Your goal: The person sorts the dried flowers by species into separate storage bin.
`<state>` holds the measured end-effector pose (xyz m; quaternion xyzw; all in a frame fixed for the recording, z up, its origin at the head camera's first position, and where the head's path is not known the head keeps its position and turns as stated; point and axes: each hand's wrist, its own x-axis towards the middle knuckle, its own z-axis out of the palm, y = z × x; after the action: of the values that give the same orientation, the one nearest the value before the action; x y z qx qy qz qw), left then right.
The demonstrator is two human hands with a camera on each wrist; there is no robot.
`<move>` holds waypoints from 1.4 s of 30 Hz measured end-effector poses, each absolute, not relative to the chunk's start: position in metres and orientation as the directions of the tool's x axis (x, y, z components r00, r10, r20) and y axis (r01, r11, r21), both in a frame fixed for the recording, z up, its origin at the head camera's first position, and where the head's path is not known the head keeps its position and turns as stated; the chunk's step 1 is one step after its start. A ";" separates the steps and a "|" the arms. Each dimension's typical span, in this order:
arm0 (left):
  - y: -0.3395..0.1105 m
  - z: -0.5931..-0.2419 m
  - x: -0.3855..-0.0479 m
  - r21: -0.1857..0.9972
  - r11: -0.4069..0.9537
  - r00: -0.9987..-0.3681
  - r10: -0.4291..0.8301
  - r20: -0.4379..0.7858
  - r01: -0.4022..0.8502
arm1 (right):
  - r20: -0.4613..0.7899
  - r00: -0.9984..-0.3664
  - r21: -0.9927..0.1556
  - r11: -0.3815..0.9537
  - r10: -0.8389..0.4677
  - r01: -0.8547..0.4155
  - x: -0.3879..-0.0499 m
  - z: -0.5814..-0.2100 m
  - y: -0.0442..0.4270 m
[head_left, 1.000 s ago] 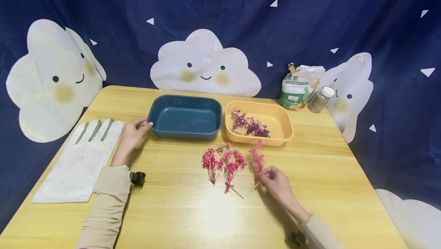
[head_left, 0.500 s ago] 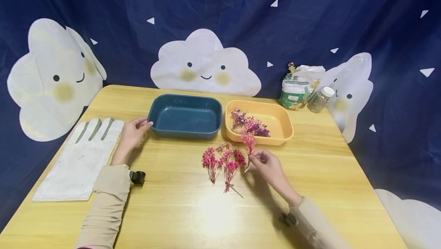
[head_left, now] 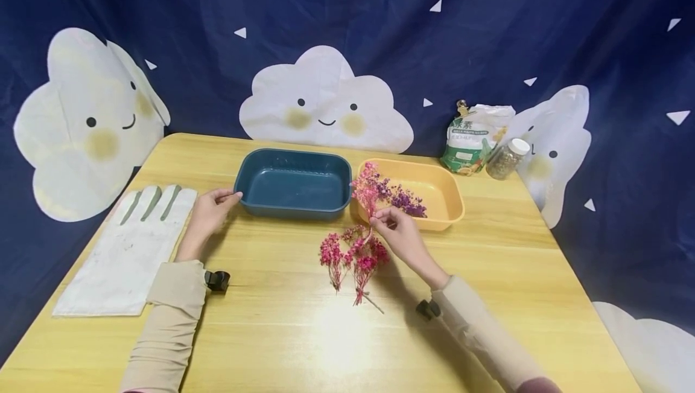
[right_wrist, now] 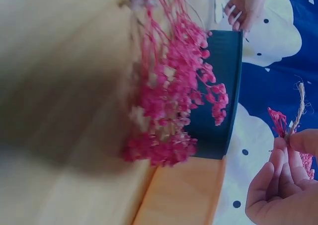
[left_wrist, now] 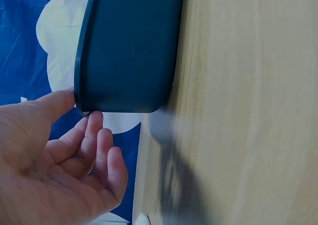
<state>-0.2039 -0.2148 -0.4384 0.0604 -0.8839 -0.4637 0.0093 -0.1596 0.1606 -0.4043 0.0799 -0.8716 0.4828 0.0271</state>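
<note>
My left hand (head_left: 209, 215) pinches the near-left corner of the dark blue basin (head_left: 293, 210) between thumb and forefinger. The left wrist view shows the thumb (left_wrist: 58, 103) at the basin's rim. In my right hand (head_left: 400, 237) is a small bunch of pink dried flowers (head_left: 367, 185), pinched by its stems, blossoms up. A twine end (right_wrist: 301, 98) sticks out at the fingertips. The bunch hovers over the left end of the yellow basin (head_left: 453, 221), where purple dried flowers (head_left: 407, 201) lie. Just below, more pink bunches (head_left: 332, 251) rest on the table.
White gloves (head_left: 116, 266) with green-grey finger strips lie on the left of the table (head_left: 260, 345). At the back right stand a white and green bag (head_left: 467, 145) with a clip and a lidded clear jar (head_left: 505, 160). A blue curtain hangs behind.
My right hand has carried the pink bunch leftward and away from me, from right of the other bunches to the yellow basin's left end. The left hand stays at the blue basin.
</note>
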 end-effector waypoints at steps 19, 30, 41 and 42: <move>-0.211 -0.439 -0.204 0.839 0.526 -0.988 -0.129 -0.083 -0.139 | 0.020 -0.966 -0.786 0.593 -0.258 -0.174 -0.222 -0.395 0.104; -0.212 -0.445 -0.200 0.850 0.505 -0.986 -0.134 -0.095 -0.151 | -0.015 -0.944 -0.721 0.658 -0.331 -0.219 -0.248 -0.399 0.065; -0.213 -0.439 -0.201 0.839 0.527 -0.989 -0.126 -0.081 -0.136 | -0.047 -0.935 -0.722 0.659 -0.351 -0.211 -0.260 -0.407 0.031; -0.213 -0.439 -0.201 0.838 0.529 -0.989 -0.126 -0.079 -0.135 | -0.050 -0.936 -0.720 0.662 -0.349 -0.208 -0.261 -0.408 0.029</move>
<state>-0.2008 -0.2132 -0.4388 0.0744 -0.8743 -0.4797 -0.0045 -0.2610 0.0290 -0.4081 0.1534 -0.9069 0.3814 -0.0922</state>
